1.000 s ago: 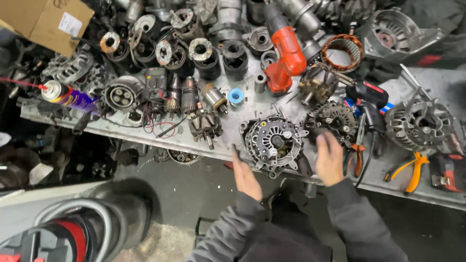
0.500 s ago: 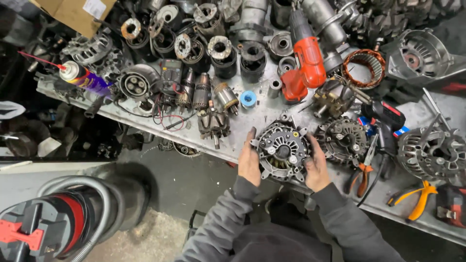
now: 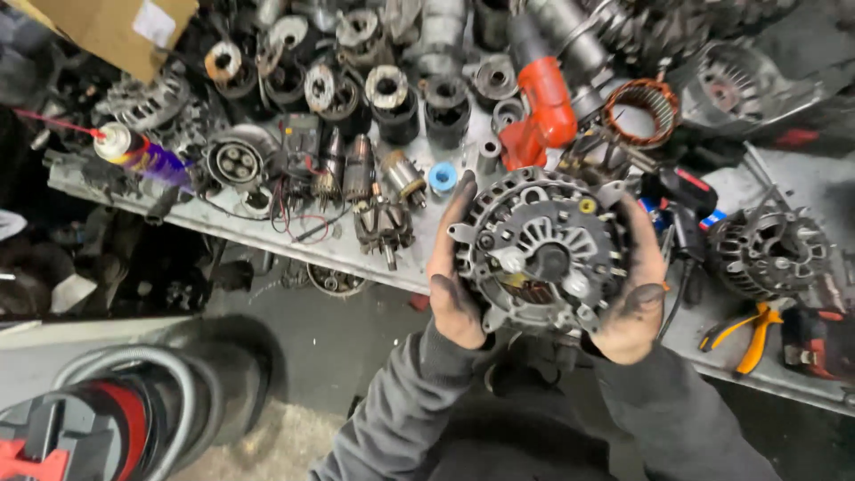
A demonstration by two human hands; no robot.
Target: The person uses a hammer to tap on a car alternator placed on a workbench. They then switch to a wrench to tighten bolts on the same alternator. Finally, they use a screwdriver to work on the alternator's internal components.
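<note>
A round grey alternator (image 3: 540, 251) with a finned metal housing is held up off the workbench, face toward the camera. My left hand (image 3: 452, 276) grips its left side, fingers curled over the rim. My right hand (image 3: 638, 292) cups its right side and lower edge. Both hands are dirty with grease. Grey sleeves cover both forearms.
The metal workbench (image 3: 267, 233) is crowded with rotors, housings and other alternator parts. A red power tool (image 3: 543, 111), a copper stator ring (image 3: 643, 109), a spray can (image 3: 134, 151), orange pliers (image 3: 746, 331) and another alternator (image 3: 766, 251) lie around. A cardboard box (image 3: 116, 27) sits far left.
The alternator was resting on the bench edge; both hands closed on its sides and lifted it toward the camera. The right hand came off a neighbouring part first.
</note>
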